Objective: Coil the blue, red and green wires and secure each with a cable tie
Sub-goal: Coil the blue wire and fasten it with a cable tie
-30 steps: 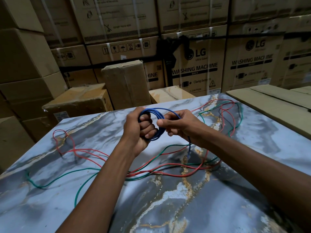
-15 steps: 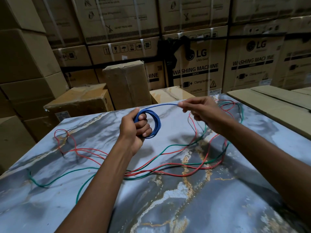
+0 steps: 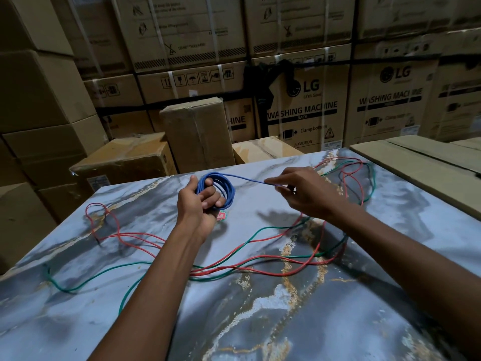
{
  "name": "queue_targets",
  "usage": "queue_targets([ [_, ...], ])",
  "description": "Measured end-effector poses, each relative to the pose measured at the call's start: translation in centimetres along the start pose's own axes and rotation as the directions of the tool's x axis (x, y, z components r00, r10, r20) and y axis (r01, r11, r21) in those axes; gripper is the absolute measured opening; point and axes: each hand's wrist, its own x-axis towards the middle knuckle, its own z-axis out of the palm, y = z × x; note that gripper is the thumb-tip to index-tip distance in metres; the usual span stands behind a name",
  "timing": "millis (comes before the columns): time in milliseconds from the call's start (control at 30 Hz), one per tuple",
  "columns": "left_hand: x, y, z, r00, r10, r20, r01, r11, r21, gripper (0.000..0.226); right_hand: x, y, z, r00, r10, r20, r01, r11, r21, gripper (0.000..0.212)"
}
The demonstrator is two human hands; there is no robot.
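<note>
The blue wire coil (image 3: pixel 217 190) sits above the far middle of the marbled bench (image 3: pixel 299 295), gripped by the left hand (image 3: pixel 199 204), whose fingers curl through its loops. From the coil's top a short free tail runs nearly level to the right, to where the right hand (image 3: pixel 303 192) pinches it near its end. So the remaining length lies rightward of the coil; judging by that, the right hand must carry it back over. The red wire (image 3: pixel 260 272) and green wire (image 3: pixel 91 278) lie loose on the bench.
</note>
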Motion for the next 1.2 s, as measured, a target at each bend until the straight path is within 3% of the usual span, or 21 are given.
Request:
queue_targets([
  [200,0.6,0.2,-0.3,0.996,0.064,-0.055,-0.065,0.998,-0.023,0.047,-0.3,-3.8,0.8,0.973,-0.127,0.190,0.143,0.987,-0.074,0.034],
  [467,1.3,-1.3,-0.2,0.995,0.097,-0.036,-0.087,0.969,0.230,0.048,-0.2,-7.8,1.4,0.916,-0.309,0.254,0.328,0.944,-0.036,0.016],
  [633,0.5,-2.1,0.8,0.994,0.082,0.073,-0.103,0.931,0.351,0.044,-0.2,-7.9,1.1,0.949,-0.301,0.096,0.277,0.940,0.199,0.015],
  [800,-0.4,-2.5,1.2,0.979,0.137,0.151,-0.200,0.792,0.577,0.045,-0.2,-7.3,0.6,0.976,-0.211,-0.045,0.212,0.899,0.382,0.013],
  [1000,-1.5,-2.4,2.1,0.963,0.096,0.252,-0.228,0.787,0.572,0.055,0.0,-6.9,0.6,0.834,-0.383,-0.397,0.413,0.911,-0.011,0.011],
  [1100,-1.9,-2.6,2.3,0.946,0.058,0.318,-0.252,0.747,0.615,0.054,0.2,-6.3,0.4,0.849,-0.337,-0.406,0.364,0.931,-0.011,0.014],
  [1200,-2.0,-2.7,2.5,0.943,0.044,0.329,-0.251,0.744,0.619,0.052,0.3,-5.9,0.2,0.915,-0.165,-0.367,0.242,0.955,0.174,0.014],
])
